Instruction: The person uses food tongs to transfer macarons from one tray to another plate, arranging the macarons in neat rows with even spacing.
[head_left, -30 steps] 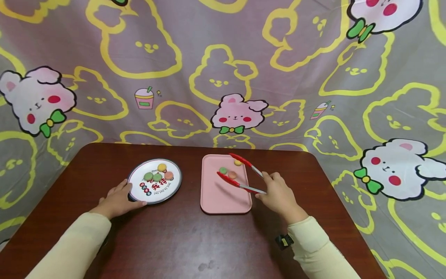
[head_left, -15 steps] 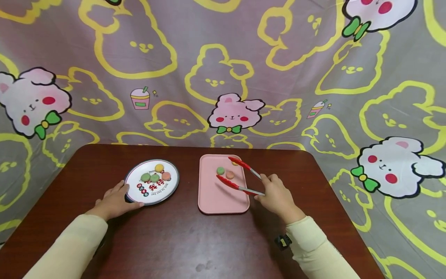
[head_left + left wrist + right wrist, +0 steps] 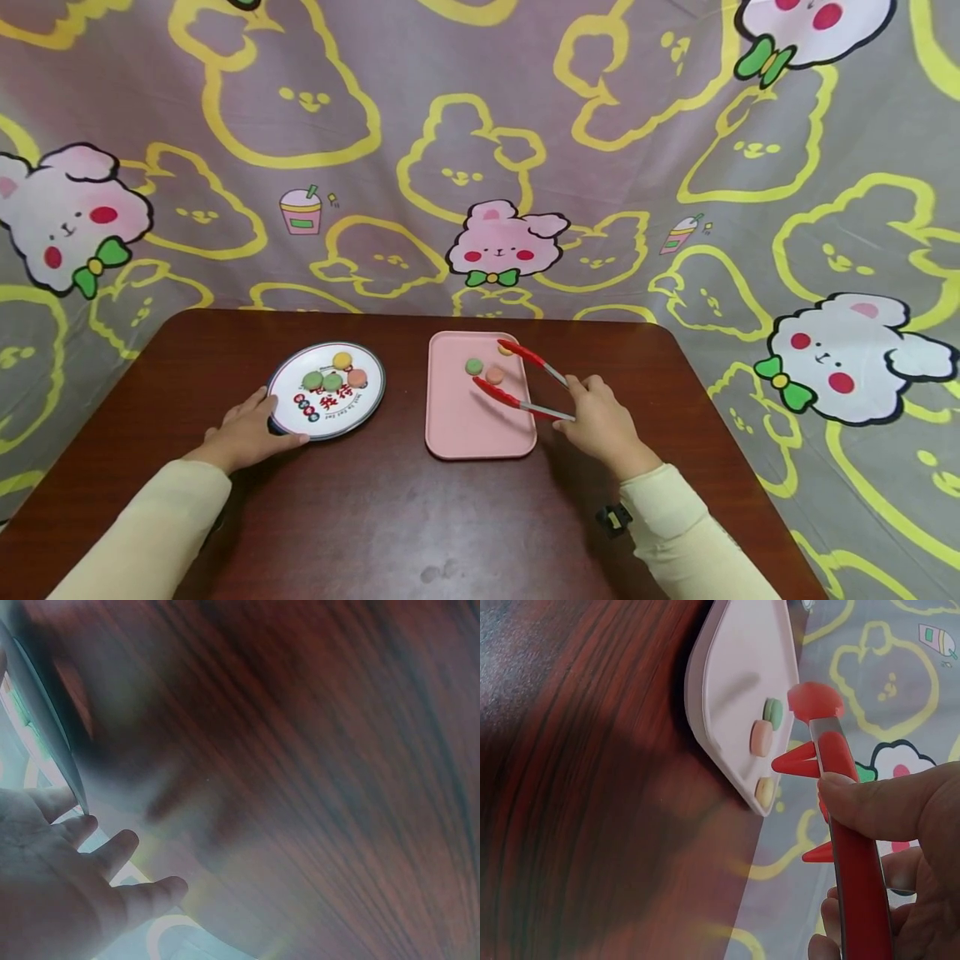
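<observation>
With fingers and thumb spread round its near left rim, my left hand (image 3: pixel 242 432) holds a white plate (image 3: pixel 352 415) with a dark edge and red lettering. On the plate sit two green macarons (image 3: pixel 312 381), a yellow one and a pink one. My right hand (image 3: pixel 603 423) grips red-tipped metal tongs (image 3: pixel 551 412), their arms spread apart above a pink tray (image 3: pixel 471 425). A green macaron (image 3: pixel 773 714), a pink macaron (image 3: pixel 762 739) and a yellow macaron (image 3: pixel 765 793) lie in the tray. Nothing is between the tong tips; one tip partly covers the yellow macaron in the head view.
The brown wooden table (image 3: pixel 420 525) carries both plate and tray, with a gap between them. Behind it hangs a grey curtain (image 3: pixel 420 75) with yellow outlines and rabbit faces. A small black device (image 3: pixel 613 520) is at the right wrist.
The head view has shifted slightly. Over the last half second my right hand and the tongs have moved a little to the right; the left hand and plate stay put.
</observation>
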`<move>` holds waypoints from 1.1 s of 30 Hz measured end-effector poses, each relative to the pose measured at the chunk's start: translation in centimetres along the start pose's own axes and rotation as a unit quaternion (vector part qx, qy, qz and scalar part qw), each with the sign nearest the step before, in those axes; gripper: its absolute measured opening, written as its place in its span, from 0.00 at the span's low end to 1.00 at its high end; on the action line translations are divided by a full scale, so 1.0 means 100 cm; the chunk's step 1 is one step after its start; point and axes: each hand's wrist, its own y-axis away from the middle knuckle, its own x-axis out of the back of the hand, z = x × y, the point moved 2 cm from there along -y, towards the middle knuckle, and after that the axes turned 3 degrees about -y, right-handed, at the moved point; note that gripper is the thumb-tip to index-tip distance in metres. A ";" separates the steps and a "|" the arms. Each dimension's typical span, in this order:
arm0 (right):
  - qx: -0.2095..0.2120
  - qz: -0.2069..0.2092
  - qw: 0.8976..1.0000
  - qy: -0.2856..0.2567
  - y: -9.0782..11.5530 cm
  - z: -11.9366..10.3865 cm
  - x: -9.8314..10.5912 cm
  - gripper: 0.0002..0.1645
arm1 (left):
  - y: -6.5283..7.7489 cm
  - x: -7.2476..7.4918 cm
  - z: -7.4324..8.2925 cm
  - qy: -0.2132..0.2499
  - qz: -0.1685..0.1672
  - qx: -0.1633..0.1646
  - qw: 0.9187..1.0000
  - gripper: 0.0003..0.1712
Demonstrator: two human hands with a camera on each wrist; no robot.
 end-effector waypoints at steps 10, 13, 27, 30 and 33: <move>0.005 -0.007 1.000 0.009 -0.001 0.002 -0.003 0.46 | 0.001 0.002 0.001 0.000 0.000 -0.005 1.000 0.69; 0.007 -0.007 1.000 0.012 -0.001 0.003 -0.005 0.45 | 0.001 0.001 0.001 0.001 0.001 -0.004 1.000 0.69; 0.008 -0.013 1.000 0.018 -0.004 0.009 -0.007 0.44 | 0.001 0.001 0.001 0.005 0.003 -0.004 1.000 0.69; 0.009 -0.017 1.000 0.020 -0.005 0.010 -0.007 0.43 | 0.001 0.000 0.001 0.011 0.000 -0.001 1.000 0.69; 0.010 -0.020 1.000 0.021 -0.006 0.008 -0.006 0.42 | 0.001 0.001 0.001 0.011 -0.001 0.001 1.000 0.69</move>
